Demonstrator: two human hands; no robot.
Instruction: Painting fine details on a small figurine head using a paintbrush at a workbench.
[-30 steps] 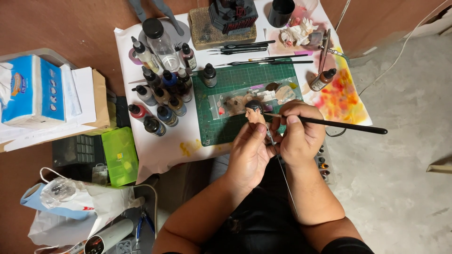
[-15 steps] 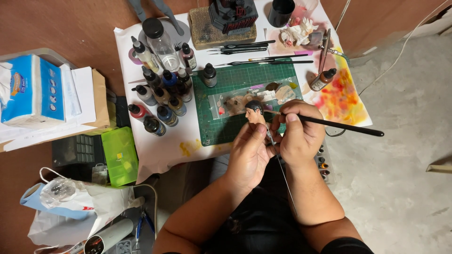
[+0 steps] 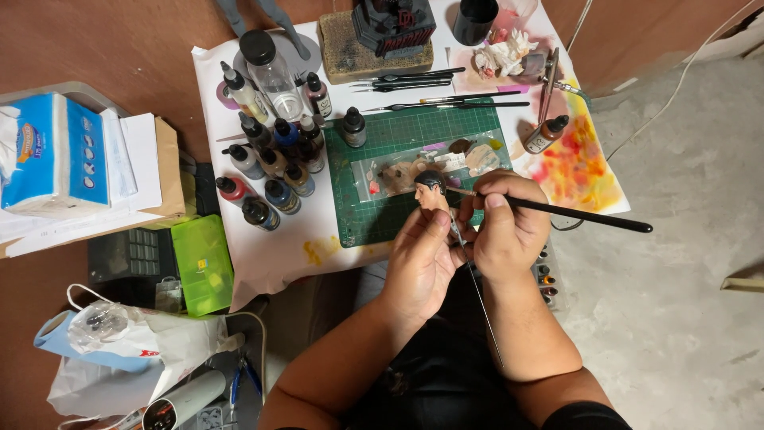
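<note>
Right now I'm pinching the miniature head (image 3: 430, 191) in my left hand (image 3: 422, 263) fingers while my right hand (image 3: 505, 231), closed on the brush (image 3: 573, 213), is working at its 3 o'clock side, and I'm judging a slip could be smearing paint.

bare forearms and two bare hands, the left hand (image 3: 420, 267) and right hand (image 3: 503, 235), no rings or watch visible; black short sleeves and dark clothing below.

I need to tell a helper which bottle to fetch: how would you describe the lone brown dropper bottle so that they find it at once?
Start at the green cutting mat in the middle of the paper-covered table. Look past its upper right corner to the red and yellow paint stains on the paper. The brown dropper bottle lies there tilted and alone, unlike the bottle cluster standing left of the mat.
</note>
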